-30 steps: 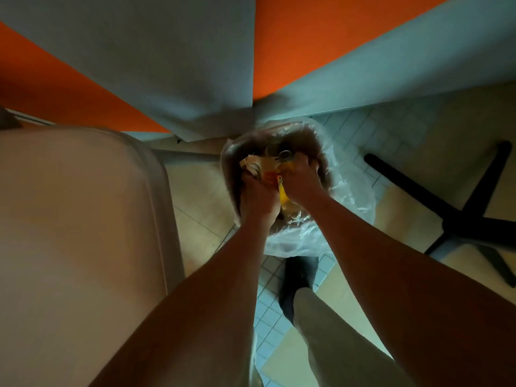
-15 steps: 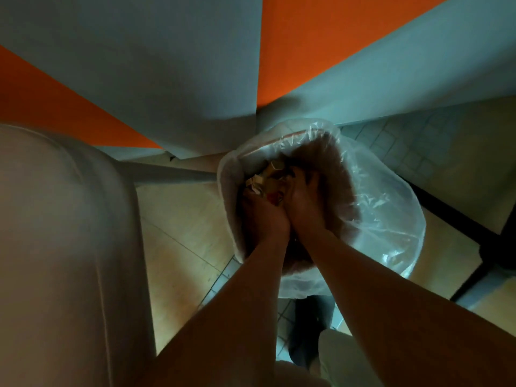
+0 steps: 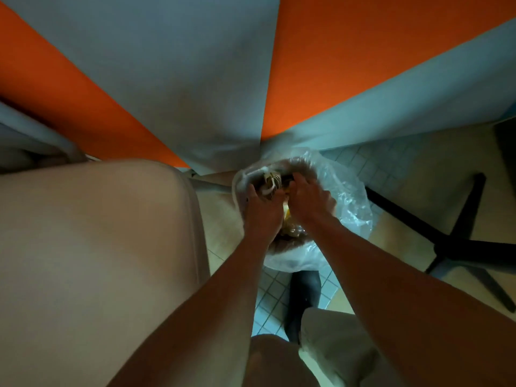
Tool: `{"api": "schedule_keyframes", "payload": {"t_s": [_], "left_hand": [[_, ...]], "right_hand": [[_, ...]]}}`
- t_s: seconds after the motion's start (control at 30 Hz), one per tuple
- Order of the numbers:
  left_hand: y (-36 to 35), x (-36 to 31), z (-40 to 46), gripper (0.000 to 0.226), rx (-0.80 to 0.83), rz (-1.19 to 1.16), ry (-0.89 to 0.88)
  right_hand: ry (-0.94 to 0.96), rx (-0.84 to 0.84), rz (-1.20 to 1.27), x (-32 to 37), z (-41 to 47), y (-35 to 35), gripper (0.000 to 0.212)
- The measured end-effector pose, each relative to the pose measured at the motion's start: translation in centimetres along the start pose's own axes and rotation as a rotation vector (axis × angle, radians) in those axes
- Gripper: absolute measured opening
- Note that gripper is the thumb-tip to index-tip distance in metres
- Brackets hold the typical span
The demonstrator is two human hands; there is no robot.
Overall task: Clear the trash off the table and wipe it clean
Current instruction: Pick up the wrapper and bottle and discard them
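Just trash [image 3: 272,181] between both hands [image 3: 284,208]

Dim, muted light, soft blur, wide-angle edge distortion

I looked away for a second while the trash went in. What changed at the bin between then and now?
Both hands, left hand and right hand, went deeper into the lined bin, then rose to its mouth and spread apart. The wrappers remain under them; whether the fingers have let go is unclear. The bin stayed put.
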State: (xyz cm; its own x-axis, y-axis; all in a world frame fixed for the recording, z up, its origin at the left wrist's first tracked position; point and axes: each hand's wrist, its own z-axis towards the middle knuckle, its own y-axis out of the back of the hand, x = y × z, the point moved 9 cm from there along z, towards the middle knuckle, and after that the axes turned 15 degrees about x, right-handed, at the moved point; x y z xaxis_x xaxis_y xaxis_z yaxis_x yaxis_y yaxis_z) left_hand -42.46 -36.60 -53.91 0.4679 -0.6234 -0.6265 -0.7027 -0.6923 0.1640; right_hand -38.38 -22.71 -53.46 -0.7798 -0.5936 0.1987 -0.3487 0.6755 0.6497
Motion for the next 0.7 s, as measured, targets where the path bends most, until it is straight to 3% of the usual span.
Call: {"api": "schedule_keyframes", "payload": {"t_s": [0.13, 0.4, 0.7], "left_hand": [[1.8, -2.0, -6.4, 0.054, 0.057, 0.205, 0.006], [5.7, -5.9, -21.3, 0.053, 0.198, 0.454, 0.056], [9.7, -13.3, -35.6, 0.052, 0.181, 0.623, -0.102]], "right_hand": [[-0.011, 0.008, 0.055, 0.2, -5.4, 3.0, 0.033], [0.079, 0.18, 0.119, 2.3, -22.1, 7.5, 0.034], [0.179, 0.047, 0.295, 4.9, -39.3, 15.3, 0.034]]}}
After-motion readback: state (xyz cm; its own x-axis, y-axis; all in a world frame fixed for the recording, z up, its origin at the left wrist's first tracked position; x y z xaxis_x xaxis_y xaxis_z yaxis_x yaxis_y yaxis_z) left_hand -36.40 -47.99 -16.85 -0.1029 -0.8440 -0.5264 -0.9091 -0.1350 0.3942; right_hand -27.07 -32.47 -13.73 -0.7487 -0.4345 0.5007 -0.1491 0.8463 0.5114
